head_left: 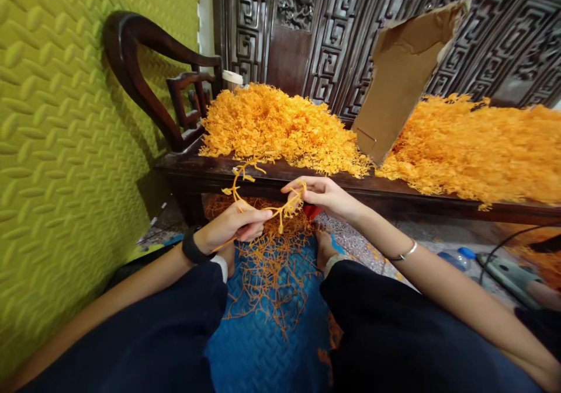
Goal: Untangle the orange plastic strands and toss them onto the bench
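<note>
My left hand (245, 221) is closed around an orange branching plastic stem (283, 210), its thumb and forefinger pressed together on it. One end of the stem curls up and away above that hand, with small side twigs. At the other end, my right hand (331, 199) pinches a tuft of small branchlets between thumb and fingers. Just beyond both hands, a heap of frilly orange plastic sprigs (280, 124) lies on a dark wooden bench (210, 168). Many bare orange stems (276, 276) are scattered below, between the feet.
A cardboard sheet (394, 77) stands upright between the first heap and a second orange heap (491, 148). Behind is the carved bench back (293, 54); a curved armrest (144, 83) is at left, beside a yellow padded wall (56, 148). A blue-capped bottle (458, 258) lies at right.
</note>
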`<state>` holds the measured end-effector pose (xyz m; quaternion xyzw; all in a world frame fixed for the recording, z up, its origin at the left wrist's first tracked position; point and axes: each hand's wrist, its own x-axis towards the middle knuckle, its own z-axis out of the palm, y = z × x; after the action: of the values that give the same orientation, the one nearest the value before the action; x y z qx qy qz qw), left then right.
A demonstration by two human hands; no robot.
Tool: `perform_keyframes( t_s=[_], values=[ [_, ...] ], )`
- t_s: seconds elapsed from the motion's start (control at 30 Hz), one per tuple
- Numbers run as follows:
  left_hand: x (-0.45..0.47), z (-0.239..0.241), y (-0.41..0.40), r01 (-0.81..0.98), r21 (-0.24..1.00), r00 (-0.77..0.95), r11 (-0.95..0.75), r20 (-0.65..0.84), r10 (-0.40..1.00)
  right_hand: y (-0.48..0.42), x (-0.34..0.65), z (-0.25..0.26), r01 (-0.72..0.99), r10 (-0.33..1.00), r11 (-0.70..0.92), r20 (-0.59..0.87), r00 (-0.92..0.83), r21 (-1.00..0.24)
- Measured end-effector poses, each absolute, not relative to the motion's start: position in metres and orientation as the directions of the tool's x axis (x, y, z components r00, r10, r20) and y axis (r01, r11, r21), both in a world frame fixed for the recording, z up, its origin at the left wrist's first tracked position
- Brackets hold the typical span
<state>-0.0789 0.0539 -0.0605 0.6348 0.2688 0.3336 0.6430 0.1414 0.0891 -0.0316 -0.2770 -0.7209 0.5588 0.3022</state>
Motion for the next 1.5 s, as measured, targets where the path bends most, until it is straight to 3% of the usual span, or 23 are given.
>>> perform_keyframes(
  t_s=[0.23,0.67,0.9,1.07,1.27,1.5],
  values=[
    [-0.078,-0.064,0.057,-0.050,0.995,0.632,-0.081,0.095,0.769,0.084,0.160,-0.039,0.070,0.892,0.198,0.150,-0.427,-0.978],
    [-0.076,-0.067,0.060,0.015,0.996,0.628,-0.091,0.062,0.776,0.087,0.184,-0.043,0.117,0.919,0.270,0.219,-0.328,-0.956],
    [-0.066,-0.070,0.066,0.097,0.991,0.585,-0.094,0.020,0.811,0.093,0.177,-0.040,0.223,0.927,0.365,0.374,-0.001,-0.904],
    [-0.052,-0.068,0.069,-0.003,0.999,0.549,-0.053,0.047,0.835,0.105,0.169,-0.032,0.199,0.873,0.420,0.455,0.179,-0.885],
    [-0.041,-0.062,0.070,-0.181,0.983,0.476,-0.017,0.102,0.874,0.134,0.155,-0.027,0.158,0.811,0.490,0.515,0.278,-0.857],
    [-0.029,-0.061,0.076,-0.352,0.936,0.335,0.013,0.113,0.936,0.174,0.128,-0.027,0.130,0.787,0.475,0.486,0.380,-0.870]
  ],
)
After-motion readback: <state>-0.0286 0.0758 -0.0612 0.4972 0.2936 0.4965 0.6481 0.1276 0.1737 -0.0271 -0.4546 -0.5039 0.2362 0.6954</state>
